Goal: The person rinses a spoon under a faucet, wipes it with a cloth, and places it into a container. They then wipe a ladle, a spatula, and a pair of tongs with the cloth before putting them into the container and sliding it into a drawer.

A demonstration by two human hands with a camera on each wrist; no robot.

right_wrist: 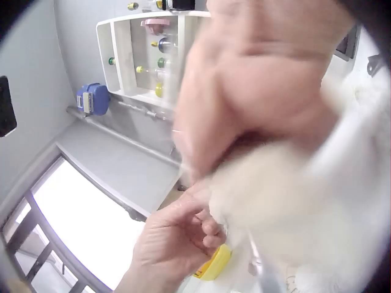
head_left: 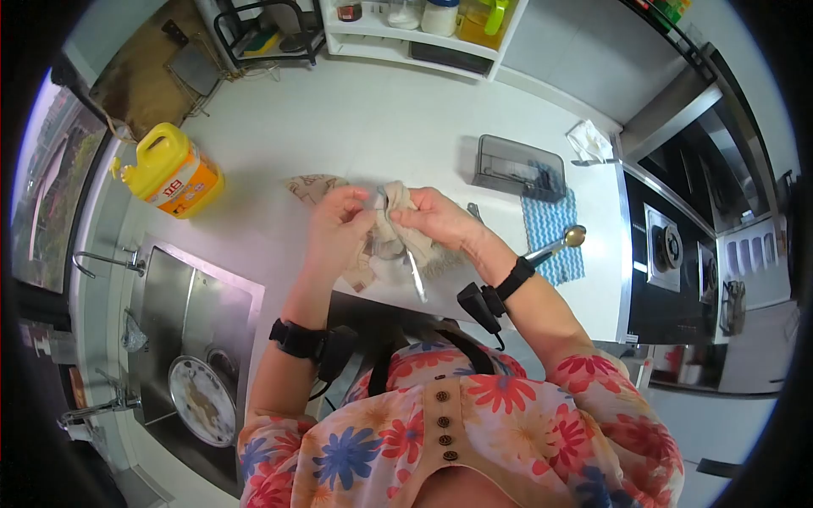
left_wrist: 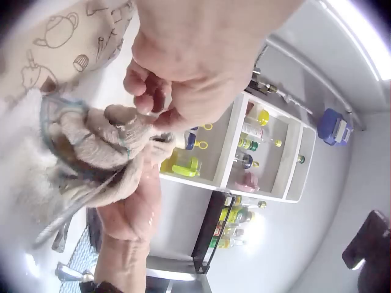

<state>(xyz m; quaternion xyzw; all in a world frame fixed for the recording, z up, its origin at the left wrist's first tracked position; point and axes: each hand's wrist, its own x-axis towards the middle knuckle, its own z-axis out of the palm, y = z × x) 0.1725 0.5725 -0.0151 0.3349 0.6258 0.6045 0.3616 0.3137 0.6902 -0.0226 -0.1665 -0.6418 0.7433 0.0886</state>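
My right hand point(head_left: 440, 218) grips a bunched beige cloth point(head_left: 396, 222) wrapped about a flat, shiny metal utensil point(head_left: 415, 275). One end of the utensil sticks out below the cloth towards my body; its other end is hidden, so its kind cannot be told. From the other side, my left hand point(head_left: 340, 222) pinches the cloth's edge between thumb and fingertips, its other fingers curled. A beige printed cloth point(head_left: 313, 186) with teapot drawings, plain in the left wrist view, lies on the counter behind and under the hands. In the right wrist view the held cloth point(right_wrist: 269, 189) is blurred.
To the right are a grey lidded box point(head_left: 518, 165), a blue wavy-striped cloth point(head_left: 555, 216) and a shiny metal utensil with a rounded end point(head_left: 574, 235). A yellow detergent jug point(head_left: 182, 173) stands left, above the sink point(head_left: 161, 317). Beyond the cloth sits a stove point(head_left: 665, 250).
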